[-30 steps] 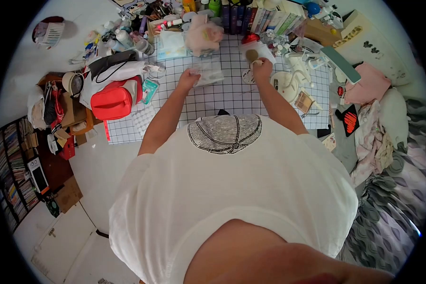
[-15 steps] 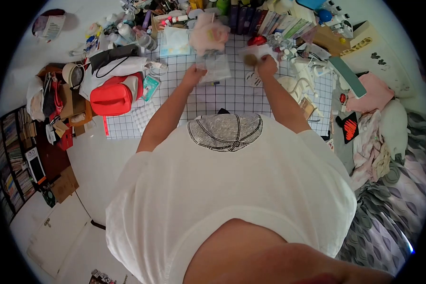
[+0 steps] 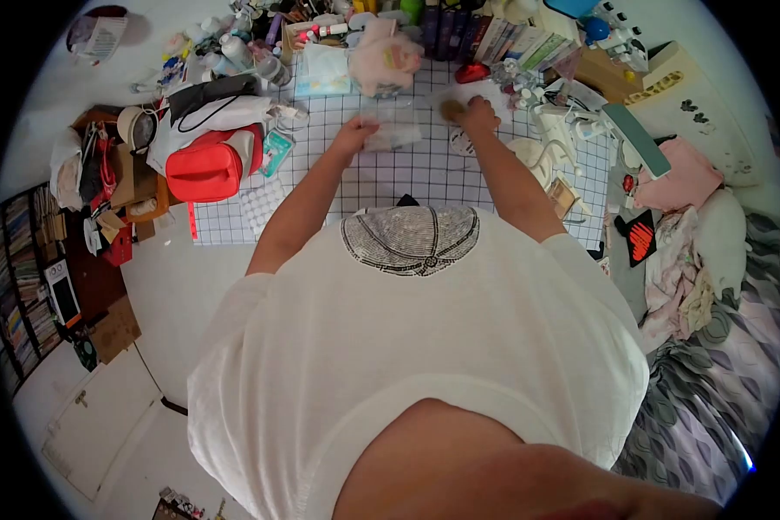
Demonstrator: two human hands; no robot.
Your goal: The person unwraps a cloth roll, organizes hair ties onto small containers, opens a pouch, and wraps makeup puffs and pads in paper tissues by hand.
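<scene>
At the table's far middle, my left hand (image 3: pixel 354 137) is closed on the edge of a clear plastic bag (image 3: pixel 395 135), which stretches to the right over the grid-patterned cloth (image 3: pixel 390 178). My right hand (image 3: pixel 481 115) is closed at the edge of a small clear packet with a round brown thing (image 3: pixel 451 110) in it; its kind I cannot make out. Beneath that wrist lies a white piece with dark print (image 3: pixel 461 143). Just behind the clear bag sits a pale pink plastic bag (image 3: pixel 385 62).
A red case (image 3: pixel 203 171) and a teal packet (image 3: pixel 275 152) lie on the left. Books (image 3: pixel 503 39) and a red object (image 3: pixel 471 73) stand at the back. On the right are a white lamp-like stand (image 3: pixel 556 152) and a green-grey panel (image 3: pixel 636 141).
My right hand has shifted slightly left with the brown-filled packet. The clear bag at my left hand has changed its tilt, and a small dark item seen below it is now hidden or gone.
</scene>
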